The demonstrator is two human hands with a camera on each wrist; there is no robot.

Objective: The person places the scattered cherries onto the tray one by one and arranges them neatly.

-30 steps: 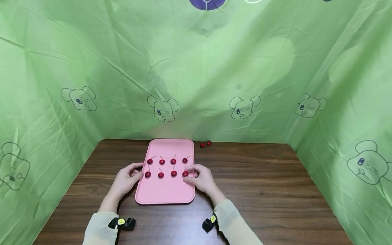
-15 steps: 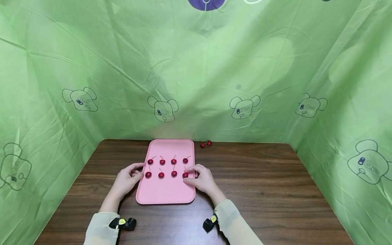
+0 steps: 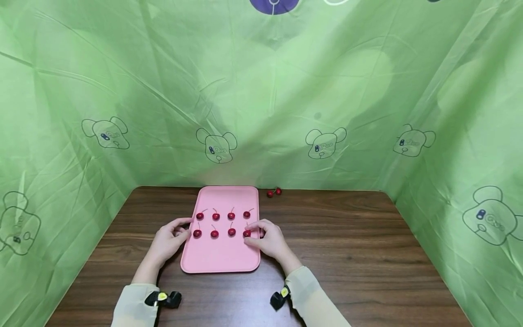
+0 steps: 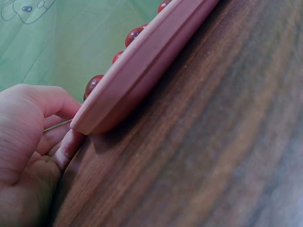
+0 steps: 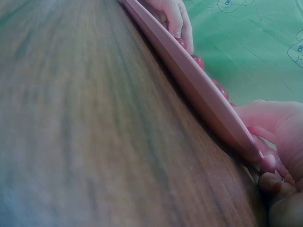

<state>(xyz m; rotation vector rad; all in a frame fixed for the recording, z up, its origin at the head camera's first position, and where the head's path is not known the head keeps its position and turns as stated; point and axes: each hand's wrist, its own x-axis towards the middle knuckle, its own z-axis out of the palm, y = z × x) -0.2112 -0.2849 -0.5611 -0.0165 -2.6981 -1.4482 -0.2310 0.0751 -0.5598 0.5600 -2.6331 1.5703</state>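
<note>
A pink tray [image 3: 220,259] lies on the table with several red cherries in two rows, stems pointing mostly away from me. My left hand [image 3: 168,240] grips the tray's left rim; in the left wrist view its fingers [image 4: 54,101] curl at the rim, some lower down beside it. My right hand [image 3: 269,238] reaches over the right rim and pinches the nearer row's rightmost cherry [image 3: 247,233] between thumb and index finger. Its other fingers [image 5: 267,163] curl outside the rim in the right wrist view. The nearer row's leftmost cherry [image 3: 197,233] sits close to my left hand.
A pair of joined cherries [image 3: 274,192] lies on the table beyond the tray's far right corner. The brown wooden table [image 3: 347,254] reaches back to a green cloth [image 3: 269,91], which also hangs at both sides.
The cherry at my right fingertips has shifted very slightly toward me. Both hands otherwise keep their places, and the tray stays put.
</note>
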